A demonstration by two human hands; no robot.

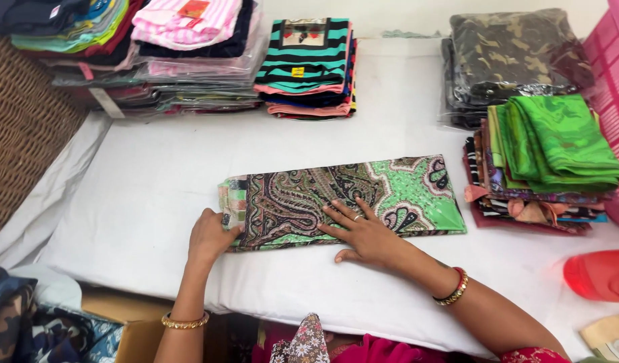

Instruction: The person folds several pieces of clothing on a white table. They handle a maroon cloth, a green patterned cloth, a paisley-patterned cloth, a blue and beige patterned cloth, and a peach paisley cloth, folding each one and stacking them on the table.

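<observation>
A folded green paisley cloth [343, 200] lies lengthwise on the white sheet [161, 175] at the centre of the frame. The right hand [363, 232] lies flat on its middle, fingers spread wide, apparently pinning the layers so they do not slip. The left hand [212, 235] curls around the cloth's left end, fingers tucked under the edge and gripping it. Both forearms reach up from the lower edge, each with a bangle at the wrist.
</observation>
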